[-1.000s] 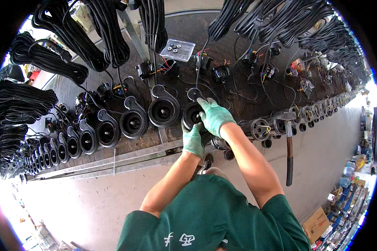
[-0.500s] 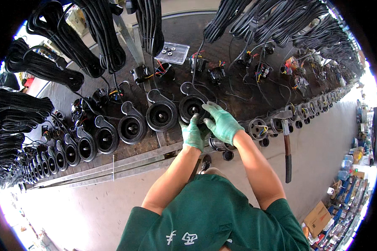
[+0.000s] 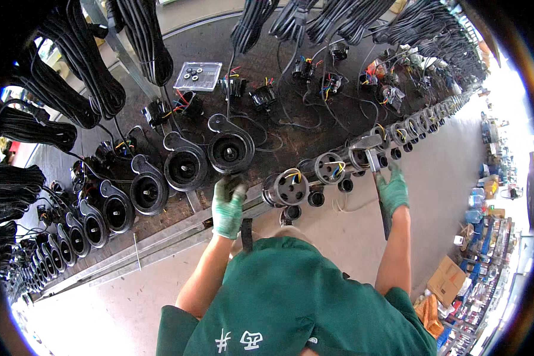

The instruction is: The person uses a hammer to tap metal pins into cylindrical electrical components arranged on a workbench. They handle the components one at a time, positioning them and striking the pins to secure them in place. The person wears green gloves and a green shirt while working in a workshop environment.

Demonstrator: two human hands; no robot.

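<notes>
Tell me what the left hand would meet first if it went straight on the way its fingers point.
Probably the black round pump housing just beyond the left hand; depth is hard to judge in this fisheye view.

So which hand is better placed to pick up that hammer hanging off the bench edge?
The right hand, probably. Its gloved fingers already lie against the hammer just below the head, while the left hand is off at the round black pump housing, well away from the hammer.
</notes>
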